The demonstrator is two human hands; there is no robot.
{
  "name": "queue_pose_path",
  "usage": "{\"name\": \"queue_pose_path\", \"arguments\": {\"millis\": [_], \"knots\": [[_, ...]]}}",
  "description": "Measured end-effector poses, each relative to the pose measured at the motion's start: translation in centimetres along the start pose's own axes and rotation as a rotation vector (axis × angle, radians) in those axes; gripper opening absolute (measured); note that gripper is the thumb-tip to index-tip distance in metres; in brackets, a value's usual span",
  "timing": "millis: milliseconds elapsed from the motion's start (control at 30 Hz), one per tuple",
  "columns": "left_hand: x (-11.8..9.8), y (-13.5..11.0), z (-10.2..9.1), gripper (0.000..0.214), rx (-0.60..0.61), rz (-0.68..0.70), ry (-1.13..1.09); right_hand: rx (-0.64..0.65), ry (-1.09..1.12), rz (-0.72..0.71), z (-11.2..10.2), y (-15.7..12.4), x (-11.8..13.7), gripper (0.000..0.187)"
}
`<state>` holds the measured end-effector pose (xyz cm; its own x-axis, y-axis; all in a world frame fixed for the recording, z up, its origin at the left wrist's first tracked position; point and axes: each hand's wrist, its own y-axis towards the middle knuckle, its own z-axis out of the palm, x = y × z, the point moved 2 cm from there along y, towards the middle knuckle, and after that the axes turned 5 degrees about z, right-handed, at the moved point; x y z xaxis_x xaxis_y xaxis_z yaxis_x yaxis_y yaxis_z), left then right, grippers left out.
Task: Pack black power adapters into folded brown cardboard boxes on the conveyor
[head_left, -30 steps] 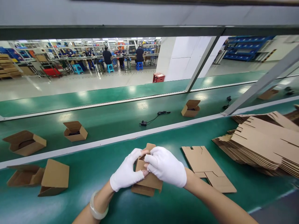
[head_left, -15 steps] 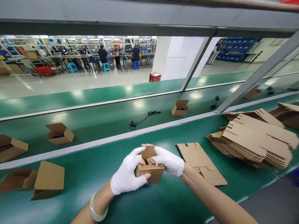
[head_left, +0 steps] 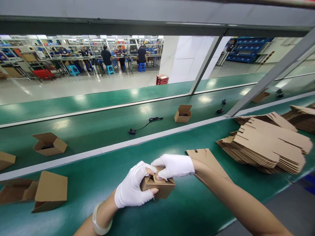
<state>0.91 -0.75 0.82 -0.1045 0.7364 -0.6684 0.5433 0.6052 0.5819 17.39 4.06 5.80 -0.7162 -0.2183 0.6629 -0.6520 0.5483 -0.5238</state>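
Observation:
A small brown cardboard box (head_left: 161,190) is held above the green worktop in front of me. Gripping its left side, my gloved left hand (head_left: 135,185) has the thumb low on the front wall and fingers at the top edge. My gloved right hand (head_left: 173,167) reaches over the top, its fingers closed on a flap that is folded down toward the opening. Fingers and flap hide most of the box's inside. A flat cardboard blank (head_left: 209,160) lies to the right, partly behind my right forearm.
A stack of flat blanks (head_left: 268,144) lies at the right, and an opened box (head_left: 51,190) stands at the left. On the belt (head_left: 98,131) beyond the white rail are open boxes (head_left: 183,114) and a black adapter with cable (head_left: 132,131). A slanted metal post (head_left: 261,77) rises at right.
My right hand has shifted over the box top, and the upright rear flap is now bent down under its fingers. Boxes and the adapter on the belt have moved left.

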Motion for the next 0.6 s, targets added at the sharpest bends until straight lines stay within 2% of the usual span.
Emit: {"name": "queue_pose_path", "arguments": {"millis": [133, 200, 267, 333, 367, 433, 467, 500, 567, 600], "knots": [[0.5, -0.3, 0.8, 0.029, 0.019, -0.041, 0.012, -0.179, -0.279, 0.075, 1.0, 0.3, 0.2, 0.012], [0.9, -0.2, 0.8, 0.028, 0.0, -0.067, 0.014, -0.287, -0.252, 0.071, 1.0, 0.1, -0.2, 0.013], [1.3, 0.2, 0.3, 0.03, -0.088, -0.088, 0.043, -0.469, -0.057, 0.067, 0.7, -0.3, -0.9, 0.016], [1.8, 0.5, -0.5, 0.034, -0.285, -0.119, 0.121, -0.697, 0.22, 0.072, 0.6, -0.7, -1.8, 0.018], [2.0, 0.6, -0.8, 0.036, -0.403, -0.14, 0.171, -0.747, 0.365, 0.059, 1.0, -0.7, -2.2, 0.02], [2.4, 0.8, -1.0, 0.041, -0.559, -0.17, 0.241, -0.687, 0.622, -0.015, 2.3, -0.1, -2.8, 0.027], [2.8, 0.9, -0.9, 0.046, -0.56, -0.174, 0.245, -0.622, 0.732, -0.067, 3.1, 0.3, -2.9, 0.031], [3.2, 1.0, -0.7, 0.056, -0.506, -0.167, 0.228, -0.611, 0.825, -0.112, 3.7, 0.6, -3.1, 0.036], [4.6, 1.4, -0.6, 0.08, -0.296, -0.163, 0.186, -0.699, 0.867, -0.112, 4.1, 0.7, -3.8, 0.038], [5.7, 1.5, -1.1, 0.089, -0.206, -0.177, 0.182, -0.768, 0.786, -0.051, 3.8, 0.5, -4.2, 0.036]]}}
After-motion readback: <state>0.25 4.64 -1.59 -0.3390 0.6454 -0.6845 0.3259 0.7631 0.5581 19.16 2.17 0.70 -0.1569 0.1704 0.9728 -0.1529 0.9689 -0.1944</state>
